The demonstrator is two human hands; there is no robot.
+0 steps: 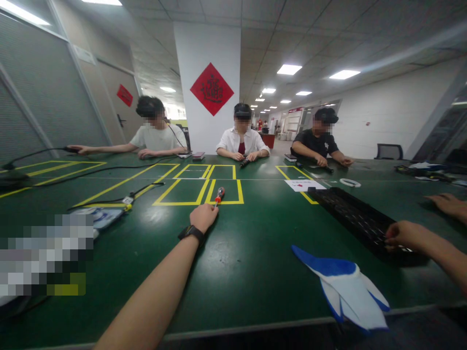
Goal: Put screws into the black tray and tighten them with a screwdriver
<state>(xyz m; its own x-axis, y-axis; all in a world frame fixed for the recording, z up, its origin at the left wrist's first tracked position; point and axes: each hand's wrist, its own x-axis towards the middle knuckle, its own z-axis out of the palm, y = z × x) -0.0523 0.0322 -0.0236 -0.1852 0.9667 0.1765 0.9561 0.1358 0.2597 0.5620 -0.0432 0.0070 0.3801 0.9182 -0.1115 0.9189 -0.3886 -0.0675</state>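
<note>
My left hand (203, 217), with a dark band on its wrist, is closed around the metal shaft of a screwdriver (220, 193). The screwdriver's red and black handle points away from me, above the green table (255, 272). Over the near end of a long black tray (346, 210), my right hand (406, 236) has its fingers pinched together. Small shiny pieces or slots show along the tray, too small to name. Whatever those right fingers hold, if anything, is hidden.
A blue and white glove (350, 284) lies near the front edge. Yellow tape (224, 202) marks rectangles ahead. Behind the tray are a paper sheet (302, 185) and a white ring (349, 183). Another person's hand (447, 204) rests at right; three people sit opposite.
</note>
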